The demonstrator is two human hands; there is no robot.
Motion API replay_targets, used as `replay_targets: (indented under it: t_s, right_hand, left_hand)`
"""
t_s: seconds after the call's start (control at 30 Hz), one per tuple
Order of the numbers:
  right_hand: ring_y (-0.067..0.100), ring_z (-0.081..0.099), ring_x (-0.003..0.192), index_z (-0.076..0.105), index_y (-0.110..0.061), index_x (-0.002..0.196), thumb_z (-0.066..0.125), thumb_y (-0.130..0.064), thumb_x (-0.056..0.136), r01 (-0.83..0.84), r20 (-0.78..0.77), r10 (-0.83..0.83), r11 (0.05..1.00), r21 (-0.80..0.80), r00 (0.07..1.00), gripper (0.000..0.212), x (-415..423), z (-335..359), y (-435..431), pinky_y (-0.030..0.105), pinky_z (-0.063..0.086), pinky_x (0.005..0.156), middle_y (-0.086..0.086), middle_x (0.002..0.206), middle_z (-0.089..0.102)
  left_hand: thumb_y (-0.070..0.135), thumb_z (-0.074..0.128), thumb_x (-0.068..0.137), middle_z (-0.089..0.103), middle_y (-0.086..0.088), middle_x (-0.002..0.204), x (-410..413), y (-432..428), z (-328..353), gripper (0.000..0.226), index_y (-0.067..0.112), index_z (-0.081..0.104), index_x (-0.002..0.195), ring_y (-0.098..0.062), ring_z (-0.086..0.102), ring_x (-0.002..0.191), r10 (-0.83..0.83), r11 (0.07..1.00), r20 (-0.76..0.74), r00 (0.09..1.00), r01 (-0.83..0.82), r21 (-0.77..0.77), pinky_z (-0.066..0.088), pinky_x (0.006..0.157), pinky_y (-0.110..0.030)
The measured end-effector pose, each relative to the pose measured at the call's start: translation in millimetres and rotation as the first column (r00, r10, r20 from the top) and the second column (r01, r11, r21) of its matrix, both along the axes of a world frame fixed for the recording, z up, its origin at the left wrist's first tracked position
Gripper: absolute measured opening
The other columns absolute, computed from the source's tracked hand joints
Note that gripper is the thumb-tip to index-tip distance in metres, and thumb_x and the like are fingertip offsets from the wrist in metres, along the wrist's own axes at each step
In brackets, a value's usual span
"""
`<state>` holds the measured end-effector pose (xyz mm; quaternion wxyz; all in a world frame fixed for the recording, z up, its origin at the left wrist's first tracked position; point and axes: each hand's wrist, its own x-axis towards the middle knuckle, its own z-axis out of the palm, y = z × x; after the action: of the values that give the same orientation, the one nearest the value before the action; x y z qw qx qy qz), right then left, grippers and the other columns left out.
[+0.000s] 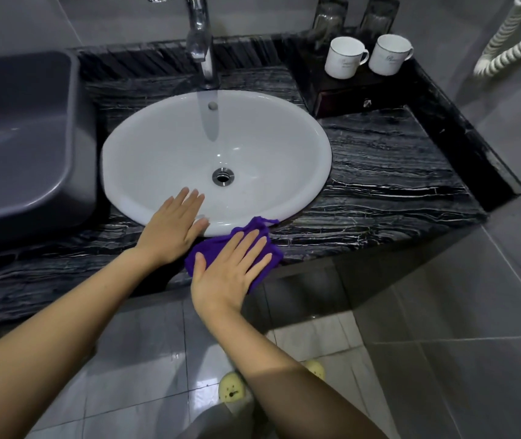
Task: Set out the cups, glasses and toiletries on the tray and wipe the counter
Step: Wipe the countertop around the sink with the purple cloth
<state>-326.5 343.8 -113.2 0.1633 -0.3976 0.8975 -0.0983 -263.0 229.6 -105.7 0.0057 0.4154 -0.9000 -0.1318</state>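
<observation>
Fingers (pixel 254 248) of the right hand (pixel 230 274) lie flat and slightly spread, pressing a purple cloth (pixel 199 250) onto the front strip of the black marble counter (pixel 379 172), just below the rim of the white basin (pixel 145 144). Nothing is pinched; the palm bears down on the cloth. The left hand (pixel 170 229) rests open beside it, fingers extended and close together, tips lying on the basin rim, holding nothing.

Two white cups (pixel 344 58) stand side by side on a dark wooden tray (pixel 344 96) at the back right corner, with two glasses (pixel 330 15) behind them against the wall. No toiletries can be made out. A grey tub (pixel 21 128) occupies the counter to the left of the basin.

Assessment: the wiping step is in hand, at the front edge. The setting-out appears largely done, toiletries unconfirmed.

Next move, as judged: carry the cloth along the open marble to the right of the basin, keeping flat pressure, and stop short of the tray so the cups are not knocked
</observation>
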Motion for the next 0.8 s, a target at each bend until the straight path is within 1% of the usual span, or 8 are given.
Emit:
replay_targets:
  t_s: [0.1, 0.17, 0.2, 0.3, 0.4, 0.53, 0.67, 0.8]
  right_hand:
    - [0.045, 0.016, 0.143, 0.033, 0.002, 0.143, 0.051, -0.048, 0.081, -0.032, 0.039, 0.034, 0.998, -0.055, 0.999, 0.082, 4.8, 7.1, 3.4, 0.057, 0.0, 0.113, 0.029, 0.153, 0.021]
    - [0.04, -0.005, 0.146, 0.013, -0.006, 0.151, 0.044, -0.036, 0.092, -0.167, 0.164, 0.176, 0.984, -0.066, 0.971, 0.073, -9.7, 13.9, 11.9, 0.052, -0.009, 0.116, 0.023, 0.158, -0.002]
    - [0.036, -0.005, 0.147, 0.01, -0.011, 0.151, 0.042, -0.032, 0.094, -0.231, 0.206, 0.241, 0.97, -0.072, 0.949, 0.069, -21.9, 20.8, 16.9, 0.05, -0.003, 0.118, 0.019, 0.16, -0.002]
    - [0.032, 0.032, 0.137, 0.032, -0.015, 0.145, 0.048, -0.021, 0.091, -0.437, 0.046, 0.447, 0.889, -0.139, 0.894, 0.057, -70.0, 38.1, 31.5, 0.044, 0.031, 0.108, 0.011, 0.151, 0.034]
    - [0.038, 0.062, 0.106, 0.062, -0.006, 0.12, 0.078, -0.014, 0.065, -0.725, -0.183, 0.703, 0.675, -0.133, 0.688, 0.058, -109.8, 31.1, 28.2, 0.044, 0.054, 0.083, 0.018, 0.118, 0.064]
    - [0.034, 0.067, 0.095, 0.067, -0.008, 0.114, 0.088, -0.017, 0.048, -0.9, -0.275, 0.869, 0.434, 0.029, 0.411, 0.07, -136.5, 21.8, 12.2, 0.04, 0.059, 0.071, 0.016, 0.113, 0.067]
    - [0.03, 0.067, 0.09, 0.067, -0.009, 0.115, 0.09, -0.024, 0.046, -0.936, -0.301, 0.898, 0.35, 0.044, 0.322, 0.074, -133.0, 15.1, 5.2, 0.037, 0.06, 0.066, 0.011, 0.111, 0.069]
    - [0.028, 0.068, 0.082, 0.07, -0.009, 0.109, 0.092, -0.024, 0.042, -0.942, -0.32, 0.892, 0.336, -0.003, 0.319, 0.072, -120.1, 9.6, 2.5, 0.032, 0.058, 0.061, 0.009, 0.104, 0.072]
  left_hand:
    - [0.038, 0.025, 0.094, 0.022, -0.008, 0.156, 3.2, 5.9, 8.9, 0.059, 0.009, 0.024, 0.146, -0.021, 0.008, 0.146, 0.018, 0.998, -0.107, 0.994, -0.012, 0.057, 0.006, 0.118, -0.033]
    - [0.034, 0.03, 0.092, 0.036, -0.011, 0.149, 11.9, 17.2, 14.7, 0.055, 0.007, 0.036, 0.14, -0.025, 0.022, 0.143, 0.056, 0.998, -0.229, 0.972, -0.051, 0.029, 0.015, 0.116, -0.032]
    - [0.032, 0.034, 0.092, 0.046, -0.013, 0.142, 17.4, 26.7, 16.5, 0.051, 0.006, 0.044, 0.135, -0.028, 0.033, 0.138, 0.067, 0.997, -0.275, 0.959, -0.074, -0.013, 0.021, 0.113, -0.031]
    - [0.026, 0.043, 0.088, 0.064, -0.014, 0.116, 24.9, 65.3, 12.4, 0.038, 0.006, 0.059, 0.116, -0.032, 0.056, 0.111, 0.021, 0.988, -0.334, 0.942, -0.07, -0.136, 0.037, 0.1, -0.032]
    - [0.022, 0.051, 0.083, 0.064, -0.01, 0.112, 9.6, 103.8, 2.4, 0.034, 0.007, 0.062, 0.111, -0.025, 0.055, 0.104, 0.032, 0.985, -0.326, 0.945, -0.086, -0.151, 0.04, 0.095, -0.032]
    - [0.023, 0.058, 0.075, 0.063, -0.009, 0.116, -8.7, 127.1, -10.4, 0.045, 0.007, 0.059, 0.117, -0.025, 0.057, 0.106, 0.129, 0.972, -0.244, 0.961, -0.171, -0.159, 0.048, 0.094, -0.035]
    - [0.013, 0.071, 0.068, 0.064, -0.01, 0.116, -3.9, 127.3, -14.4, 0.053, 0.003, 0.058, 0.118, -0.025, 0.061, 0.105, 0.207, 0.954, -0.223, 0.953, -0.247, -0.168, 0.052, 0.09, -0.031]
    - [0.011, 0.068, 0.072, 0.065, -0.011, 0.115, 3.6, 126.9, -18.2, 0.047, 0.003, 0.059, 0.117, -0.024, 0.063, 0.104, 0.242, 0.934, -0.2, 0.949, -0.284, -0.218, 0.053, 0.083, -0.028]
